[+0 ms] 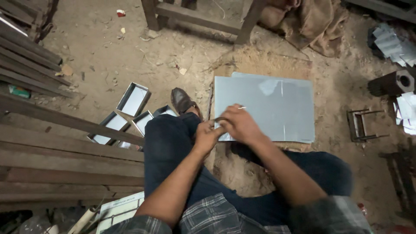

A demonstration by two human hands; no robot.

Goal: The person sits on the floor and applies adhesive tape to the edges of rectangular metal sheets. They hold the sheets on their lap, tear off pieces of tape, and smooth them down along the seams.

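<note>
Looking down from the head camera, I see both hands met at the near left corner of the grey metal sheet (264, 108), which lies flat on the dirt floor (108, 52) and spreads away from the fingers, forward and to the right — its long axis runs left to right across my view. My right hand (240, 125) is curled on top of that corner, fingers bent and closed down, with a thin pale sliver (241, 107) showing just past the knuckles; it may be a scriber or a pencil, but I cannot tell which, nor how firmly it is pinched. My left hand (207, 136) sits just beside it, touching it, fingers folded toward a dark narrow piece (218, 119) that pokes out between the two hands — whether it grips that piece or only steadies it is hidden. Both hands are at the sheet's edge; the right lies more fully over it. My shoe (182, 100) rests just left of the fingers, near the sheet's left edge, and a cluster of open metal boxes (132, 99) lies farther left, well apart.
</note>
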